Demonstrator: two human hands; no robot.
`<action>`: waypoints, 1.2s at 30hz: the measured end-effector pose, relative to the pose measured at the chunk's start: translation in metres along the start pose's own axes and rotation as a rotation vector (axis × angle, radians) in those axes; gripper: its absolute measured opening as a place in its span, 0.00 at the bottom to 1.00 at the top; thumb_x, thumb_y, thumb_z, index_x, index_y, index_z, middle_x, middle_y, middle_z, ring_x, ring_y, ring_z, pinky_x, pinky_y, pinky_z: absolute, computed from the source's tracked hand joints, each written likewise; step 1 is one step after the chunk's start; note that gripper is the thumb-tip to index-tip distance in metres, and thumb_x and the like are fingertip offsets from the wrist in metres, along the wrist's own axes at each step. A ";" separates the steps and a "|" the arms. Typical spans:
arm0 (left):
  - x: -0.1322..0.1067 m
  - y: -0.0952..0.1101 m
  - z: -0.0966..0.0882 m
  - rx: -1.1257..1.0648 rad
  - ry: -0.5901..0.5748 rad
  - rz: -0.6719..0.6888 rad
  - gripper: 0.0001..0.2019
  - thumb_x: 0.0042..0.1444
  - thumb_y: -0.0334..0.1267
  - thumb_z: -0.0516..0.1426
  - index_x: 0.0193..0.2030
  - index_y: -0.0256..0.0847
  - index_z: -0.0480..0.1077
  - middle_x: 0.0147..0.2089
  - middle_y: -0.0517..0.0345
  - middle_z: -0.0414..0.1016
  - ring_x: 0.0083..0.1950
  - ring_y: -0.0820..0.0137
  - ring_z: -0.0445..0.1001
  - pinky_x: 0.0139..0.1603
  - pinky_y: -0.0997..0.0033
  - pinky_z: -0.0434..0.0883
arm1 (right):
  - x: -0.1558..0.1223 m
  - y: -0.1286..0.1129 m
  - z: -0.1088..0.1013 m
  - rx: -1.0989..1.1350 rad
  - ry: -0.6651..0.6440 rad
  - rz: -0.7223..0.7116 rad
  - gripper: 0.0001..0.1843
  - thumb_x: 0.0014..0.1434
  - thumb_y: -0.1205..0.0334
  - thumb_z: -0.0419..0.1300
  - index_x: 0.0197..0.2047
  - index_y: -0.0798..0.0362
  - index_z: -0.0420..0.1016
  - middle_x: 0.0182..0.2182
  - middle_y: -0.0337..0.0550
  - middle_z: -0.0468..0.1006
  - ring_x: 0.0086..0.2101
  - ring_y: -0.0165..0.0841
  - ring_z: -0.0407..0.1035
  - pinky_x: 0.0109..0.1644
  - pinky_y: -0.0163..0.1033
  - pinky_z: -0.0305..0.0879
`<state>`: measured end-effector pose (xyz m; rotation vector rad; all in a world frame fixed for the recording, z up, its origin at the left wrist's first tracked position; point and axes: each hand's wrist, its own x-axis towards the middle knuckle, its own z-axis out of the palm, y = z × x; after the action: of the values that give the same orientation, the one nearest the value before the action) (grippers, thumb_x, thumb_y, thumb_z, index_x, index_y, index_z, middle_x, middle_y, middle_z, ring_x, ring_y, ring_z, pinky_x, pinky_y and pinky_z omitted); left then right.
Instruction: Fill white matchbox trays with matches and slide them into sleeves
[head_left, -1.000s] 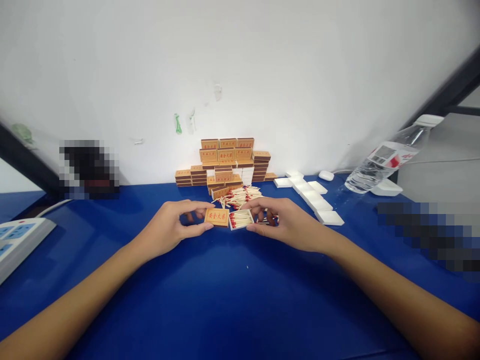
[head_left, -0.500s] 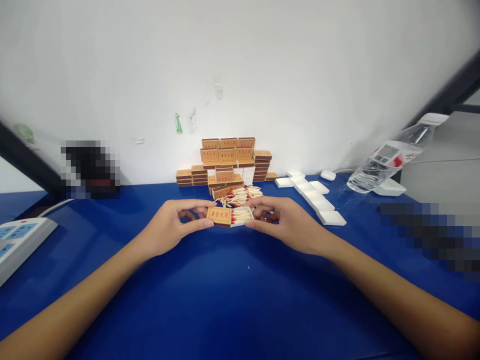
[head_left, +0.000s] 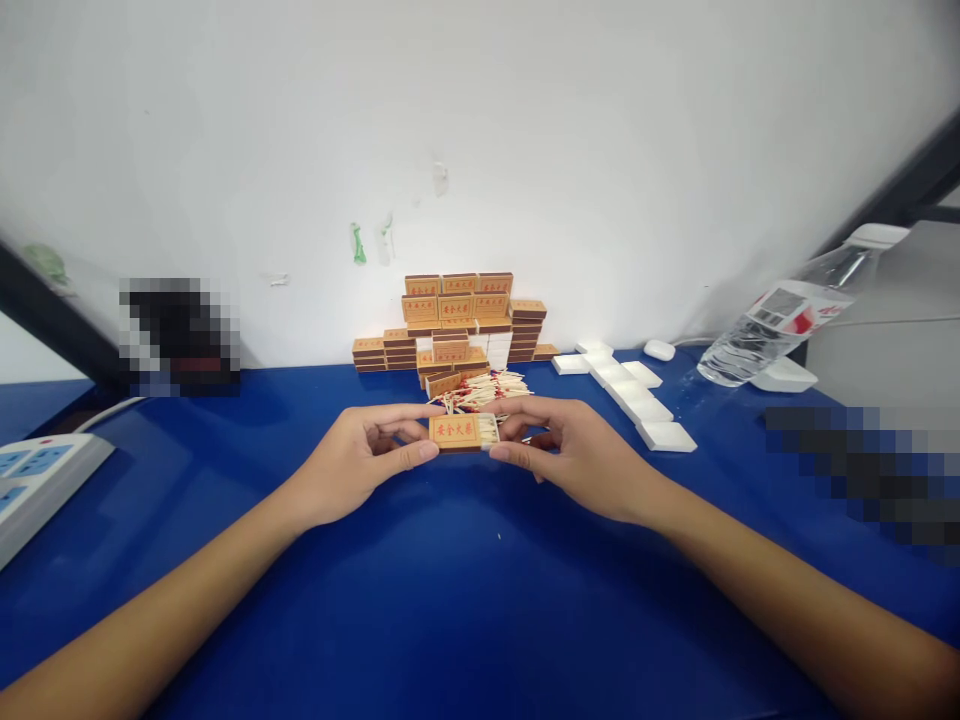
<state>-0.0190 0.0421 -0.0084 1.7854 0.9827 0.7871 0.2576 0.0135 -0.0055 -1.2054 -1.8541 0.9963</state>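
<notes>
Between my two hands is a matchbox (head_left: 454,432) with an orange printed sleeve, its white tray (head_left: 488,430) of matches showing a little at the right end. My left hand (head_left: 375,455) pinches the sleeve at its left end, thumb in front and fingers behind. On the other side, my right hand (head_left: 566,450) grips the tray's right end between thumb and fingers. Just behind the box lies a heap of loose matches (head_left: 495,388) with red heads. Stacked matchboxes (head_left: 457,308) rise behind the heap against the wall.
White empty trays (head_left: 626,392) lie in a joined row to the right, near a small white case (head_left: 659,350). A tilted plastic bottle (head_left: 787,305) is at the far right. A power strip (head_left: 67,475) lies at the left, on the blue tabletop (head_left: 465,610).
The sleeve has slid right over the tray, so fewer matches show. My left hand has moved right with the sleeve, while my right hand stays nearly in place.
</notes>
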 end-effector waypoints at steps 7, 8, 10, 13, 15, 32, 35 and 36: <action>-0.006 0.008 0.013 -0.046 0.130 0.005 0.27 0.61 0.51 0.68 0.64 0.43 0.77 0.40 0.57 0.84 0.36 0.70 0.78 0.41 0.69 0.75 | -0.015 -0.015 0.023 -0.018 0.006 -0.059 0.30 0.71 0.51 0.60 0.72 0.49 0.68 0.46 0.47 0.83 0.35 0.33 0.74 0.40 0.43 0.76; -0.006 0.007 0.013 -0.035 0.145 0.005 0.27 0.61 0.51 0.68 0.64 0.44 0.77 0.41 0.57 0.84 0.38 0.69 0.79 0.42 0.68 0.75 | -0.018 -0.016 0.025 -0.035 -0.030 -0.060 0.30 0.71 0.51 0.60 0.73 0.49 0.66 0.46 0.46 0.82 0.34 0.33 0.74 0.39 0.43 0.77; -0.007 0.006 0.013 0.003 0.165 0.011 0.27 0.61 0.52 0.68 0.64 0.46 0.77 0.42 0.57 0.84 0.41 0.67 0.80 0.45 0.66 0.76 | -0.022 -0.017 0.027 -0.088 -0.104 -0.058 0.33 0.72 0.52 0.59 0.76 0.50 0.60 0.46 0.47 0.82 0.31 0.32 0.73 0.37 0.43 0.78; -0.007 0.004 0.013 0.073 0.179 0.039 0.26 0.61 0.51 0.67 0.64 0.48 0.78 0.44 0.58 0.85 0.46 0.64 0.82 0.49 0.64 0.77 | -0.024 -0.014 0.027 -0.287 -0.117 -0.133 0.36 0.73 0.56 0.56 0.79 0.52 0.53 0.52 0.55 0.81 0.38 0.39 0.77 0.42 0.49 0.80; -0.008 0.005 0.015 0.126 0.179 0.056 0.24 0.62 0.50 0.66 0.64 0.49 0.77 0.45 0.59 0.85 0.45 0.64 0.82 0.48 0.64 0.77 | -0.024 -0.010 0.027 -0.446 -0.104 -0.196 0.36 0.74 0.58 0.54 0.80 0.55 0.51 0.59 0.63 0.77 0.50 0.47 0.78 0.51 0.57 0.79; 0.046 -0.029 -0.109 0.741 0.483 0.012 0.36 0.67 0.61 0.53 0.70 0.35 0.72 0.55 0.44 0.84 0.49 0.54 0.82 0.56 0.55 0.77 | -0.011 0.002 0.010 -0.615 0.008 -0.253 0.24 0.71 0.62 0.58 0.67 0.56 0.73 0.53 0.56 0.83 0.48 0.45 0.79 0.53 0.54 0.77; 0.059 -0.034 -0.108 0.814 0.482 0.022 0.32 0.67 0.58 0.52 0.66 0.35 0.75 0.57 0.41 0.83 0.51 0.51 0.81 0.57 0.53 0.75 | -0.011 0.001 0.009 -0.607 0.014 -0.258 0.18 0.71 0.63 0.58 0.61 0.55 0.78 0.53 0.55 0.83 0.48 0.44 0.79 0.53 0.53 0.77; 0.061 -0.035 -0.106 0.838 0.483 0.029 0.31 0.67 0.56 0.52 0.65 0.36 0.76 0.55 0.42 0.83 0.50 0.51 0.81 0.57 0.53 0.75 | -0.011 0.000 0.008 -0.603 0.020 -0.262 0.17 0.72 0.63 0.58 0.60 0.55 0.79 0.53 0.54 0.83 0.49 0.44 0.79 0.53 0.53 0.77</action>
<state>-0.0878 0.1485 0.0046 2.3570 1.7985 0.9231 0.2540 0.0014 -0.0112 -1.2408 -2.3085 0.2783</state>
